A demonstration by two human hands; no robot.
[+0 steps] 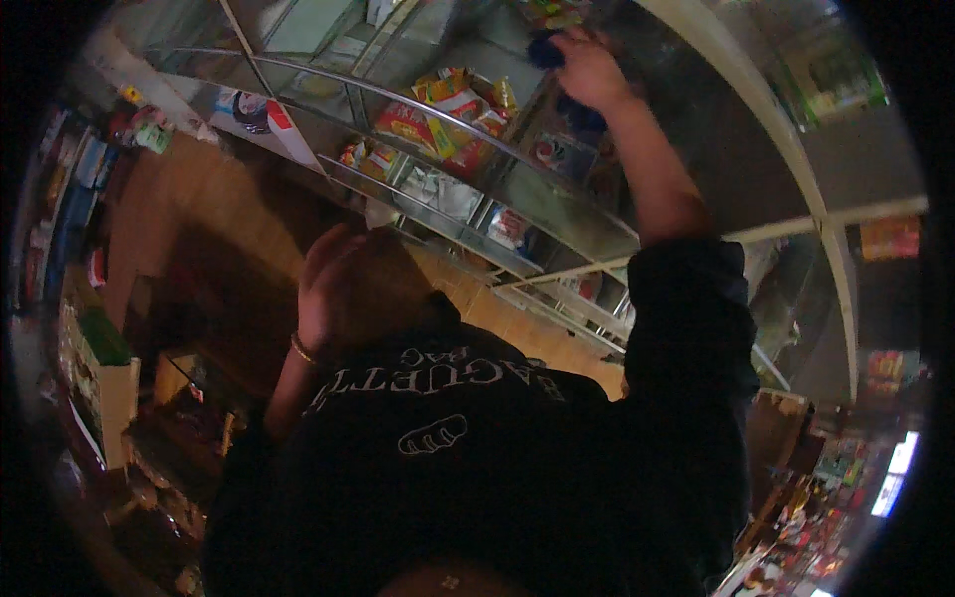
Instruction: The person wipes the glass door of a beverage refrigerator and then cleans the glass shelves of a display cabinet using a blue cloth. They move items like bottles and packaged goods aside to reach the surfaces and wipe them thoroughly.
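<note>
My right hand (pixel 593 74) reaches far forward into a glass-sided display case, its fingers on a dark blue cloth-like item (pixel 548 51). Just beyond it lies a green and yellow packet (pixel 556 11), cut by the frame's top. Left of that arm, an open box of red and yellow snack packets (pixel 455 116) sits behind a metal rail (pixel 448 116). Near my chest is my left hand (pixel 321 276), fingers bent, with a thin bracelet (pixel 301 348) at the wrist. Dimness hides whether its fingers hold anything. A small pale object (pixel 380 215) shows close to its fingertips.
White and clear packets (pixel 436 192) fill a lower shelf of the case. A pale frame bar (pixel 776 82) curves along the right. Crowded shelves (pixel 71 194) stand at the left, with cardboard boxes (pixel 112 388) below. Tiled wood-coloured floor (pixel 515 317) shows between my body and the case.
</note>
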